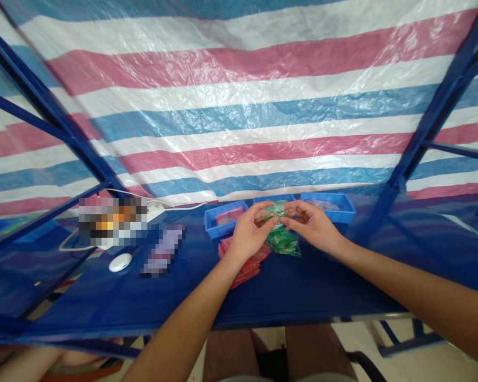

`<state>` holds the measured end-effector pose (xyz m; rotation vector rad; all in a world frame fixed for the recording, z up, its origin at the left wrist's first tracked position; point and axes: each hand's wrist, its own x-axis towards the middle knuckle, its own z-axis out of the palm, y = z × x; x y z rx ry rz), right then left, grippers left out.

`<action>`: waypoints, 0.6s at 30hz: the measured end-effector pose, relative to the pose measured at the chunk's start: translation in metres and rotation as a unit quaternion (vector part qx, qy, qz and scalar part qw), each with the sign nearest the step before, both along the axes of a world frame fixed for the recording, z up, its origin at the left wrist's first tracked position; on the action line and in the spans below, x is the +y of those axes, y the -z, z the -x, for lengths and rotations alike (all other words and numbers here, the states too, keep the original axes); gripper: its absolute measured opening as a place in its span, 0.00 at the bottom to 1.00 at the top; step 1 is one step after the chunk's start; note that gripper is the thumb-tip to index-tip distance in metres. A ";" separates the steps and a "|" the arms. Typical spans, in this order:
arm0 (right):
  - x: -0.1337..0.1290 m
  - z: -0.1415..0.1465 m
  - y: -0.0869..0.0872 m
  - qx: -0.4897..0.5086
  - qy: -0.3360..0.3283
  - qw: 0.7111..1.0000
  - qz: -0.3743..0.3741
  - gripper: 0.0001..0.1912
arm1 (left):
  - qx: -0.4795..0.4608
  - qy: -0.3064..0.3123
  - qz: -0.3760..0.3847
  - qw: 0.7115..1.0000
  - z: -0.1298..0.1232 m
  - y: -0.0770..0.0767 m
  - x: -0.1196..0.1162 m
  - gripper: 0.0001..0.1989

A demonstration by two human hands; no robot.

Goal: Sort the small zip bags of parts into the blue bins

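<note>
Between my two hands is a small clear green packet (274,210), pinched at both sides. My left hand (253,228) grips its left edge, thumb against fingers. On its right edge the thumb and fingers of my right hand (308,224) close. Just below lie more green packets (283,242) on the blue table (314,292). A pile of red packets (245,265) lies partly under my left wrist. Behind my hands stand a left blue bin (219,229) with a reddish item, a middle bin (273,199) mostly hidden, and a right bin (344,216) with clear packets.
A white oval object (120,262), a blurred purple item (164,250) and a blurred white device with cables are at the left. Blue metal frame bars and a striped tarp (242,116) stand behind. Another person's arm (27,363) shows at the bottom left.
</note>
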<state>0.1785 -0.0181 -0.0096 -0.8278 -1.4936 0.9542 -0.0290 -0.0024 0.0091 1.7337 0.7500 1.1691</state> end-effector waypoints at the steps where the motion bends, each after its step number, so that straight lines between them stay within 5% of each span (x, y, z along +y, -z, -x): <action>1: 0.000 0.000 0.000 0.004 -0.008 1.000 0.008 0.21 | 0.009 -0.001 -0.004 1.000 0.000 0.001 0.000 0.22; 6: 0.003 -0.004 -0.005 -0.003 -0.011 1.000 0.016 0.21 | 0.054 -0.052 -0.034 0.997 0.003 0.004 0.004 0.22; 12: 0.020 -0.026 -0.008 -0.009 0.097 0.994 -0.053 0.26 | 0.176 -0.124 -0.141 0.966 0.006 -0.006 0.000 0.14; 18: 0.034 -0.045 -0.004 -0.160 0.195 0.955 -0.153 0.14 | 0.297 -0.046 -0.256 0.919 0.005 -0.007 -0.009 0.13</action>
